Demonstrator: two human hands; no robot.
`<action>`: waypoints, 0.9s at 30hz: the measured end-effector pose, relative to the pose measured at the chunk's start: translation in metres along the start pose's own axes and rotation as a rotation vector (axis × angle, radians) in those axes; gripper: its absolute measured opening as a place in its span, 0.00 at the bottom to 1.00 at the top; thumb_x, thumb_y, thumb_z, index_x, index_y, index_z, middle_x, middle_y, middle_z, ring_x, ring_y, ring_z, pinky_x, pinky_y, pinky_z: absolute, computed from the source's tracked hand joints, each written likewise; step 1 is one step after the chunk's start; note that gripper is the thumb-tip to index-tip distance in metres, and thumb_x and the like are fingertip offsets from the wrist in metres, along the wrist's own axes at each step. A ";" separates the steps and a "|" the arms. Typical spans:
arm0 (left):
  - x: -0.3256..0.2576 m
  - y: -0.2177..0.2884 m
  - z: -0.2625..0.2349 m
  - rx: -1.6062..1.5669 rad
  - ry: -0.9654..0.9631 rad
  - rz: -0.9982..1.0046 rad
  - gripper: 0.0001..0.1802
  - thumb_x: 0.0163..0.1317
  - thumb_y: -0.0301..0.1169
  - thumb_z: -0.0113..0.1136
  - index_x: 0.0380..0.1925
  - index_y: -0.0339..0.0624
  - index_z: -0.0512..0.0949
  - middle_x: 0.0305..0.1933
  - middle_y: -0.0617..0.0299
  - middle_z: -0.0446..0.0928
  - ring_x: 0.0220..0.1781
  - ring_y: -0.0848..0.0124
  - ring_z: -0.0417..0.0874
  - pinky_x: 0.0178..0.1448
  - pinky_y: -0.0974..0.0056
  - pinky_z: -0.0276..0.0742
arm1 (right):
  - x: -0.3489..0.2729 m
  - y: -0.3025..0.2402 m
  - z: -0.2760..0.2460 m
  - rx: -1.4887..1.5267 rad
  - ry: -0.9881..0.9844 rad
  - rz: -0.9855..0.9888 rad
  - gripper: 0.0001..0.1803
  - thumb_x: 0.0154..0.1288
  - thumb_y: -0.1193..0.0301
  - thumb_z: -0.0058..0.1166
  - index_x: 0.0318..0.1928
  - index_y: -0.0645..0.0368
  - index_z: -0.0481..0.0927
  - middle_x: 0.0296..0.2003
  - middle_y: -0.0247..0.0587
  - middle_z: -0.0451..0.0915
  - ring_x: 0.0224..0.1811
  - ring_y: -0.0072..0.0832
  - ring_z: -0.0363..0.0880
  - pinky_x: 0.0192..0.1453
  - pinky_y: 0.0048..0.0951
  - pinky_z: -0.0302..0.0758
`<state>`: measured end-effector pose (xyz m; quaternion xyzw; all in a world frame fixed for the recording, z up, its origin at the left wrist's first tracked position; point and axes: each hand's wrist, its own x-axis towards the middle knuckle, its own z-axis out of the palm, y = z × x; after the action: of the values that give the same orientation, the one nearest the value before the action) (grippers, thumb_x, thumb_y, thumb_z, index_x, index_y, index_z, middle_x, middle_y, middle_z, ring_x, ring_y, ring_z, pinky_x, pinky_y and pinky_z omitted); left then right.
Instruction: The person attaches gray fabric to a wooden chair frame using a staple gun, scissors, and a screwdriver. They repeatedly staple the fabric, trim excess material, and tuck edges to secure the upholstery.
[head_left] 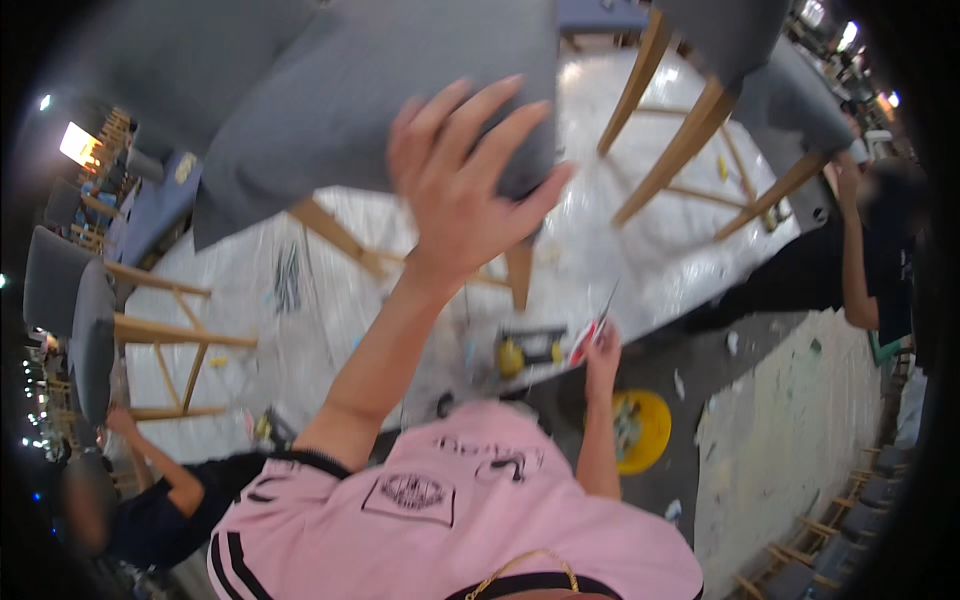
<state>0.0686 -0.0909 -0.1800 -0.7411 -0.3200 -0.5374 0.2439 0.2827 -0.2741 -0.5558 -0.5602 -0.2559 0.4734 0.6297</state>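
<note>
My left hand is spread over the grey upholstered seat of a chair with light wooden legs. Its fingers lie apart near the corner of the fabric, gripping nothing. Lower and to the right, my right hand is closed round a pair of red-handled scissors. Their thin blade points up and away from me, apart from the chair. A black tool with yellow parts rests on the white-covered surface just left of the scissors.
A yellow bucket with scraps stands on the floor below my right hand. More grey chairs stand at the left and upper right. One co-worker is at the left chair, another at the right.
</note>
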 end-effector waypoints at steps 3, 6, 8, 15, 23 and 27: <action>-0.014 0.036 0.005 -0.115 -0.044 -0.032 0.21 0.51 0.45 0.76 0.47 0.58 0.88 0.60 0.68 0.83 0.66 0.60 0.75 0.75 0.49 0.58 | -0.009 -0.060 0.019 -0.025 0.033 -0.085 0.27 0.70 0.81 0.58 0.68 0.63 0.70 0.47 0.36 0.80 0.46 0.20 0.79 0.51 0.23 0.78; -0.013 0.037 0.011 -0.308 -0.018 -0.004 0.16 0.54 0.35 0.73 0.45 0.57 0.88 0.59 0.65 0.84 0.65 0.58 0.77 0.77 0.48 0.56 | -0.009 -0.080 0.031 0.026 0.027 -0.107 0.23 0.73 0.77 0.58 0.66 0.62 0.72 0.41 0.35 0.80 0.34 0.18 0.78 0.38 0.23 0.77; -0.036 0.018 0.011 -0.419 0.064 0.046 0.16 0.54 0.29 0.71 0.45 0.56 0.88 0.59 0.62 0.84 0.64 0.57 0.79 0.77 0.47 0.56 | -0.013 -0.086 0.040 0.078 0.017 -0.119 0.21 0.74 0.75 0.58 0.65 0.61 0.73 0.38 0.35 0.80 0.29 0.17 0.76 0.32 0.23 0.75; -0.138 0.025 -0.001 -1.334 0.044 -1.160 0.17 0.62 0.34 0.73 0.49 0.40 0.83 0.46 0.63 0.83 0.58 0.68 0.80 0.68 0.61 0.71 | -0.053 -0.094 0.071 0.334 -0.133 -0.240 0.23 0.78 0.66 0.58 0.66 0.58 0.68 0.37 0.39 0.77 0.29 0.23 0.75 0.33 0.26 0.75; -0.112 0.004 0.029 -1.626 -0.198 -1.164 0.23 0.60 0.35 0.79 0.52 0.37 0.83 0.52 0.63 0.85 0.56 0.74 0.82 0.66 0.63 0.74 | -0.075 -0.128 0.108 -0.017 -0.397 -0.350 0.41 0.71 0.44 0.62 0.69 0.60 0.63 0.48 0.38 0.72 0.45 0.24 0.73 0.49 0.30 0.75; -0.110 0.003 0.039 -1.541 -0.053 -1.057 0.18 0.59 0.30 0.79 0.46 0.35 0.85 0.48 0.60 0.87 0.49 0.74 0.86 0.54 0.68 0.81 | -0.066 -0.134 0.132 -0.037 -0.433 -0.392 0.41 0.70 0.46 0.63 0.68 0.62 0.63 0.46 0.38 0.72 0.43 0.24 0.72 0.49 0.29 0.72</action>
<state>0.0723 -0.0887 -0.2966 -0.4687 -0.1765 -0.6254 -0.5984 0.1837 -0.2606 -0.3828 -0.3974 -0.4962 0.4464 0.6298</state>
